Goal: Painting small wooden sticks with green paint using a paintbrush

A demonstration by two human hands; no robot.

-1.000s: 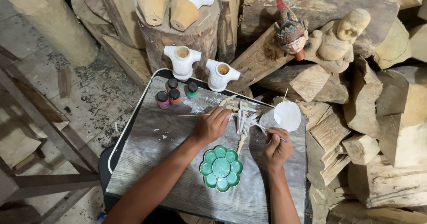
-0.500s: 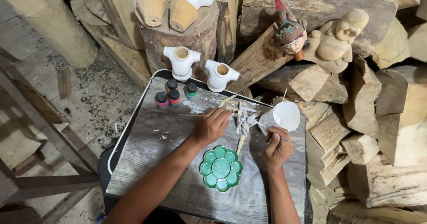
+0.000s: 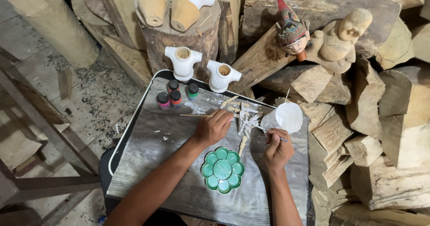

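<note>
Grey board (image 3: 148, 163), white carved pieces (image 3: 245, 118) between left hand (image 3: 215, 127), right hand (image 3: 278, 150), seemingly touching

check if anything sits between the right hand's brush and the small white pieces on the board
Nothing visible does. The right hand holds its brush beside the white pieces, with only bare board between; the left hand rests at their other side.
</note>
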